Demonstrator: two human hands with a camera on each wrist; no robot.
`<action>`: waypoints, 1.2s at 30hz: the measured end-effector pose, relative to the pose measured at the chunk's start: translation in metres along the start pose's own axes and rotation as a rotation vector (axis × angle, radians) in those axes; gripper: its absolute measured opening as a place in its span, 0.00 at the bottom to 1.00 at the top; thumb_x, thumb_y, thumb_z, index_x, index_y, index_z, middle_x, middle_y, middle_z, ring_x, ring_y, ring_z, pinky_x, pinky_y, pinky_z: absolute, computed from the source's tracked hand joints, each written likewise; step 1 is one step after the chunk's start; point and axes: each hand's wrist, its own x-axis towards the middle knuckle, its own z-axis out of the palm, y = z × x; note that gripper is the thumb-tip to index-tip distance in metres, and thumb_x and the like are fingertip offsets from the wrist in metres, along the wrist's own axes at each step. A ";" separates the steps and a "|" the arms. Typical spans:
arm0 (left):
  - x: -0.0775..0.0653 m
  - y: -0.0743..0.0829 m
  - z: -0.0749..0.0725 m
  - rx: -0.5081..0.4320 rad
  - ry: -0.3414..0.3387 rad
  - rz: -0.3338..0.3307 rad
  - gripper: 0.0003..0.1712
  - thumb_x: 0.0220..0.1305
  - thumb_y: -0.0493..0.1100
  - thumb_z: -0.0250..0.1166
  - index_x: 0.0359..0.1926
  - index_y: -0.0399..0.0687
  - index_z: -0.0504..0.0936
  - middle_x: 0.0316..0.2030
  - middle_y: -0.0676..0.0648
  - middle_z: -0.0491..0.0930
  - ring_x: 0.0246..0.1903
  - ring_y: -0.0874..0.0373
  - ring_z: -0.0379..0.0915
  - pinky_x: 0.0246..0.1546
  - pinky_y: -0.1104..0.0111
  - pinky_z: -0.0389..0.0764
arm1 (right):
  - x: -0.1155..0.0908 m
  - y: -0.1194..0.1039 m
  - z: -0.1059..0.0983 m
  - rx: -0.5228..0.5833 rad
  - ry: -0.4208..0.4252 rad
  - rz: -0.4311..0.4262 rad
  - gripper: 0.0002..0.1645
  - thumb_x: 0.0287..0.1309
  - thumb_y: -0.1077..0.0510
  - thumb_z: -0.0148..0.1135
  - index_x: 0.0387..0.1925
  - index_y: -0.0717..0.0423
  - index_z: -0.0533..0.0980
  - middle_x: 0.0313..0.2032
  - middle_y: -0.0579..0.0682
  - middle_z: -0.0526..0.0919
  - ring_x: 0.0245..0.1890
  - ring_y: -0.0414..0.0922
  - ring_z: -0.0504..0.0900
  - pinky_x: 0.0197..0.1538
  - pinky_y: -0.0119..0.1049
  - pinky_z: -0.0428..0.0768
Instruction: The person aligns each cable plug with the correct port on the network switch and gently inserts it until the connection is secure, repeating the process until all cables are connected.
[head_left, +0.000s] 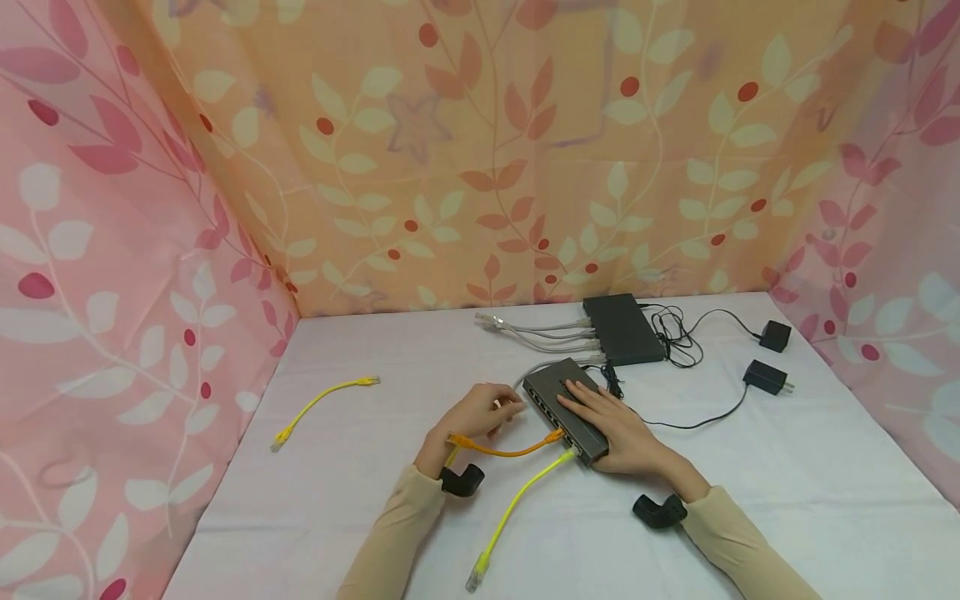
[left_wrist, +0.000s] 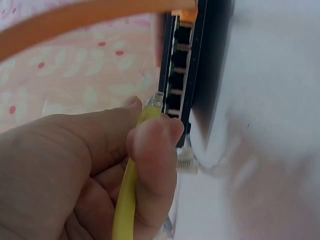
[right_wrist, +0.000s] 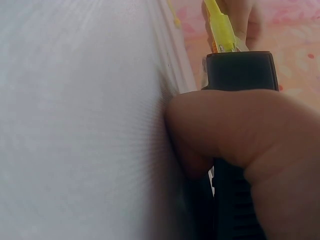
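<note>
My left hand (head_left: 483,408) pinches a yellow network cable (left_wrist: 127,195) just behind its clear plug (left_wrist: 156,99). That plug is right at the row of ports on a dark network switch (head_left: 551,386), near the switch's far end. My right hand (head_left: 618,429) holds the switch, fingers spread over its top and thumb (right_wrist: 215,120) bent against its edge. An orange cable (head_left: 506,453) runs from a middle port and passes over my left wrist. Another yellow cable (head_left: 525,493) is plugged in at the near end, its loose end towards me.
A second black switch (head_left: 626,329) with several grey cables (head_left: 551,337) stands behind. Two black power adapters (head_left: 775,336) lie at the right with their cords. At the left lies a short yellow cable (head_left: 322,398). Patterned curtains (head_left: 487,150) border the white table (head_left: 247,533).
</note>
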 end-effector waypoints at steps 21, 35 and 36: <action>0.010 0.001 0.029 -0.082 -0.025 0.004 0.14 0.66 0.47 0.57 0.44 0.43 0.79 0.19 0.44 0.79 0.11 0.58 0.73 0.14 0.69 0.76 | 0.000 0.000 0.000 -0.005 -0.016 0.025 0.60 0.33 0.50 0.71 0.70 0.44 0.53 0.71 0.49 0.51 0.71 0.47 0.51 0.68 0.49 0.48; 0.012 -0.002 0.035 -0.125 -0.002 0.013 0.12 0.65 0.45 0.58 0.41 0.41 0.79 0.17 0.45 0.79 0.11 0.59 0.72 0.14 0.69 0.76 | 0.000 -0.002 -0.001 0.007 0.004 -0.002 0.60 0.30 0.54 0.70 0.70 0.45 0.54 0.71 0.51 0.52 0.70 0.50 0.53 0.66 0.52 0.51; 0.012 -0.001 0.035 -0.128 0.002 0.012 0.12 0.66 0.45 0.58 0.41 0.41 0.79 0.17 0.44 0.79 0.11 0.59 0.71 0.14 0.69 0.76 | 0.000 -0.001 -0.001 0.006 0.005 -0.005 0.60 0.30 0.54 0.70 0.70 0.45 0.54 0.71 0.51 0.52 0.70 0.50 0.53 0.66 0.52 0.51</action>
